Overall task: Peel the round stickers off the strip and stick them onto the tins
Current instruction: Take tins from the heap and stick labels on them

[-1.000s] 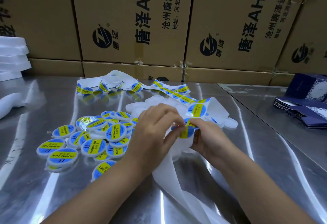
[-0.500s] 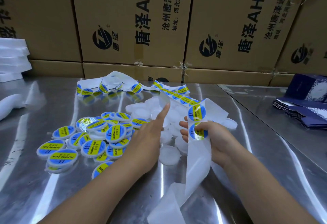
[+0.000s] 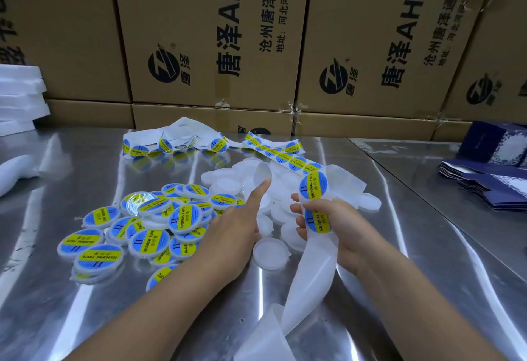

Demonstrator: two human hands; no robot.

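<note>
My right hand [image 3: 339, 224] grips the white backing strip [image 3: 310, 278], which curls down toward me. Two blue-and-yellow round stickers [image 3: 313, 186] sit on the strip at my fingers. My left hand [image 3: 228, 235] reaches forward with the index finger out, and a peeled round sticker [image 3: 262, 174] clings to its fingertip, white back side toward me. Under that hand lie plain white tins [image 3: 269, 252]. A pile of labelled tins [image 3: 154, 241] lies to the left.
More sticker strip [image 3: 216, 144] lies folded at the back of the steel table [image 3: 399, 218]. Cardboard boxes [image 3: 211, 33] wall the far edge. White foam sheets [image 3: 20, 95] are stacked far left, navy folded cartons [image 3: 490, 186] at the right.
A second ago both hands met at the strip, peeling a sticker. My left hand has since pulled away with the sticker on its fingertip, over the plain tins. My right hand keeps the strip.
</note>
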